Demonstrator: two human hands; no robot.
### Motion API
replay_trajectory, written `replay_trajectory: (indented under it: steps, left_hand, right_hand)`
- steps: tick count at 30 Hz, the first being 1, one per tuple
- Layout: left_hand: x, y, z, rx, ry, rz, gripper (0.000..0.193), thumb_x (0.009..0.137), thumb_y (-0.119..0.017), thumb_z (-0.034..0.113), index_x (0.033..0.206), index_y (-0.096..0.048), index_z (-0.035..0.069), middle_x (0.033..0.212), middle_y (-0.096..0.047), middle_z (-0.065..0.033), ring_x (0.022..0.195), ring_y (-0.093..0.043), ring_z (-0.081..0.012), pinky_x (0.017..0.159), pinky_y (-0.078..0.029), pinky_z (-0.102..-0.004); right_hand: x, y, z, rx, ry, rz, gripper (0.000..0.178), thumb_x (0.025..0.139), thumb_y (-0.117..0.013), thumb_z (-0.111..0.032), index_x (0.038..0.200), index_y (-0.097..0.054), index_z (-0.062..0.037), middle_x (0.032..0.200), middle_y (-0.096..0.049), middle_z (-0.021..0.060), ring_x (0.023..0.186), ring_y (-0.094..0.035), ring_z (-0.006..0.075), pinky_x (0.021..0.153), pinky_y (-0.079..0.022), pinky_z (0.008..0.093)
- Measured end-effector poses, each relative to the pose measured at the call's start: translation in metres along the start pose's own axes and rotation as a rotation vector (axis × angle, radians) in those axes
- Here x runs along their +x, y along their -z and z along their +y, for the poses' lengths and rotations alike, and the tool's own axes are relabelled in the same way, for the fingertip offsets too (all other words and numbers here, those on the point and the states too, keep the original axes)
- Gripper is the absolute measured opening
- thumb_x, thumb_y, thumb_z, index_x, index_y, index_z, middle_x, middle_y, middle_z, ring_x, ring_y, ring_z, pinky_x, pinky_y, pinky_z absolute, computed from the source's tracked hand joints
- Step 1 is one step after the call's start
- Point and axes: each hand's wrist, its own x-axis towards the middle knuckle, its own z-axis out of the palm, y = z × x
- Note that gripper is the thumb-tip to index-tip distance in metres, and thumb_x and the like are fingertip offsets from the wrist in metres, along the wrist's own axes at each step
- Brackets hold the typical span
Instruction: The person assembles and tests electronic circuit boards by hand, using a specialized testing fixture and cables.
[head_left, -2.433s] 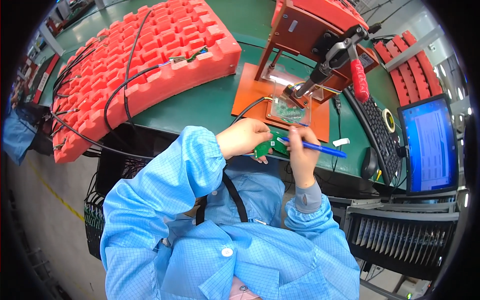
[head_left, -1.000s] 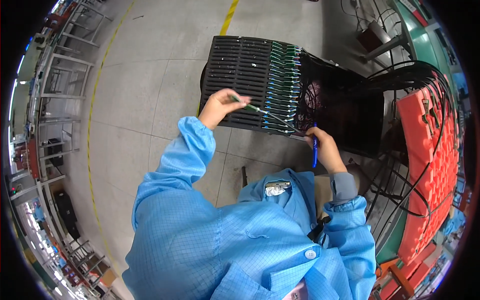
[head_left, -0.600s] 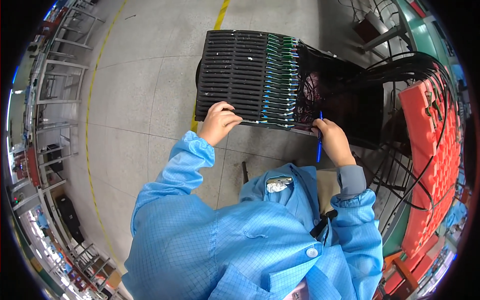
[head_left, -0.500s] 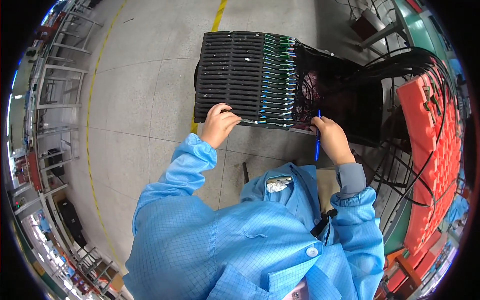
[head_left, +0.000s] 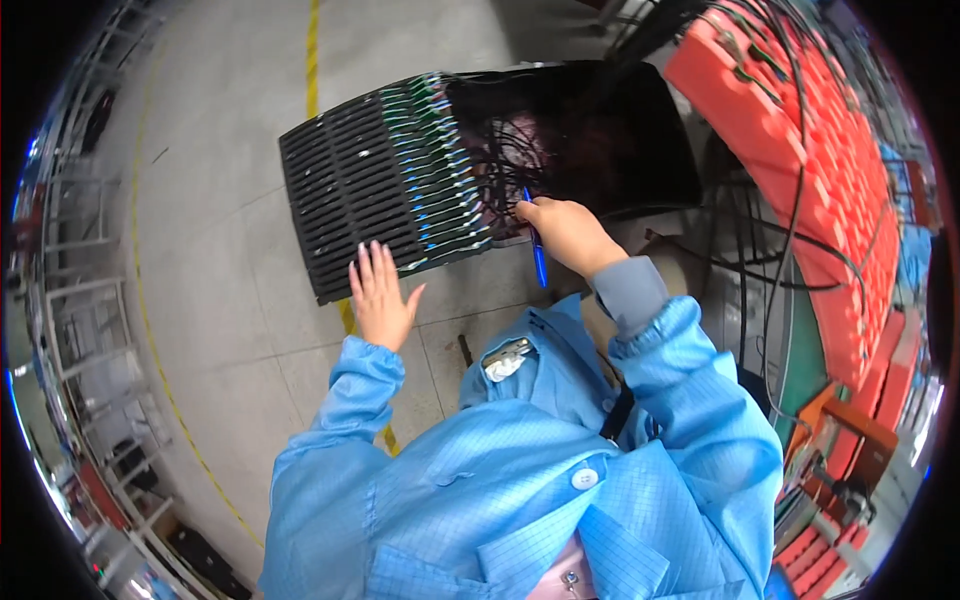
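Note:
My left hand [head_left: 382, 303] lies with its fingers stretched out on the near edge of a black slotted rack [head_left: 340, 185]. A row of thin green circuit boards [head_left: 425, 165] with white and blue ends sits in the slots along the rack's right side. My right hand [head_left: 570, 235] grips a blue pen [head_left: 539, 258], which points down toward me, just right of the nearest boards. Beyond that hand, black cables [head_left: 512, 160] lie tangled on a dark, shiny surface [head_left: 620, 130] that joins the rack.
Red bumpy foam [head_left: 790, 150] stands on the right with loose black cables hanging across it. An orange-brown frame [head_left: 850, 425] is at the lower right. Metal racks [head_left: 75, 290] line the far left, past yellow floor tape [head_left: 312, 60].
The view has turned, so the rack now sits further left and tilted. My left hand's pinched fingers have spread out onto the rack's edge. My right hand still holds the pen.

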Motion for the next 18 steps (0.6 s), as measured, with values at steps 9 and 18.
replay_trajectory:
  steps: [9, 18]
  left_hand:
    - [0.008, -0.017, 0.014, -0.257, -0.180, 0.138, 0.093, 0.083, -0.067, 0.029, 0.146, -0.008, -0.003, 0.152, -0.019, -0.0201, 0.141, -0.016, -0.0394, 0.113, -0.017, -0.0508]
    - [0.007, -0.033, 0.018, -0.130, -0.128, 0.164, 0.091, 0.081, -0.070, 0.032, 0.144, -0.015, -0.002, 0.152, -0.019, -0.0182, 0.140, -0.018, -0.0406, 0.111, -0.022, -0.0529]
  right_hand:
    - [-0.026, 0.004, 0.027, 0.120, -0.201, 0.393, 0.022, 0.078, -0.052, -0.003, 0.099, -0.057, -0.0056, 0.085, -0.059, 0.0166, 0.084, -0.060, 0.0364, 0.071, -0.049, 0.0431]
    - [-0.020, 0.107, -0.091, -0.249, 0.305, 0.743, 0.020, 0.069, -0.061, -0.019, 0.088, -0.056, -0.0145, 0.073, -0.045, 0.0008, 0.063, -0.049, 0.0153, 0.052, -0.043, 0.0281]
